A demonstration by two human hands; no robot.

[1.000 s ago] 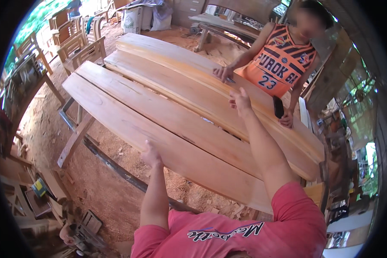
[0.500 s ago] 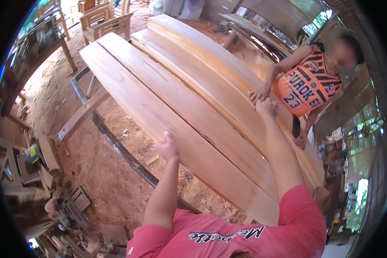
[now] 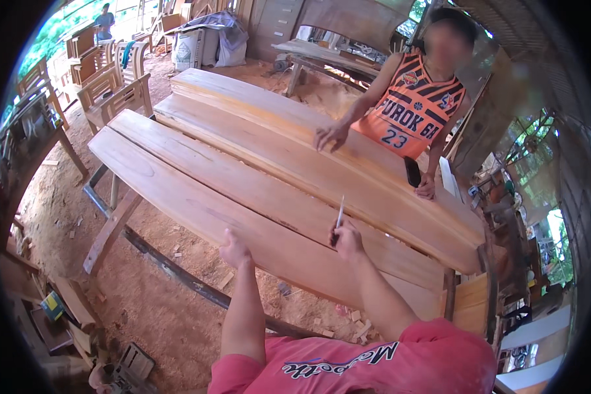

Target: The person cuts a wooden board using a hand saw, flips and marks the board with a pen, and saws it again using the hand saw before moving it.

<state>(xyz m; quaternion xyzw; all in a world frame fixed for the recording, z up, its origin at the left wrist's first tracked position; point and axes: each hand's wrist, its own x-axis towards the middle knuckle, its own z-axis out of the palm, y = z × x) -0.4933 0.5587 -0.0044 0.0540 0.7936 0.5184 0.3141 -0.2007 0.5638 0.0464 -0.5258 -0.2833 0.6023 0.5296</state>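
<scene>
Several long, pale wooden planks (image 3: 197, 195) lie side by side on a stand in front of me. At the near edge of the closest one, my left hand (image 3: 235, 251) is closed on the plank, its fingers partly hidden. My right hand (image 3: 349, 240) is held over the planks, closed on a slim knife-like tool (image 3: 341, 211) with a narrow, pale blade pointing up and a dark grip. Across from me, a co-worker's hand (image 3: 331, 136) hovers at the far planks. The co-worker's other hand (image 3: 426, 187) is beside a flat black object (image 3: 412, 171).
Beneath the planks, a dark curved metal bar (image 3: 184, 276) and a wooden support (image 3: 111, 233) stand over a floor strewn with shavings. Wooden chairs (image 3: 115, 98) and filled sacks (image 3: 207, 46) are at the back. Offcuts (image 3: 72, 302) lie at lower left; another person (image 3: 103, 23) is far off.
My right hand has drawn back toward me from the co-worker's hand, and the knife-like tool now shows in it. The co-worker's hand has moved left. The view has shifted.
</scene>
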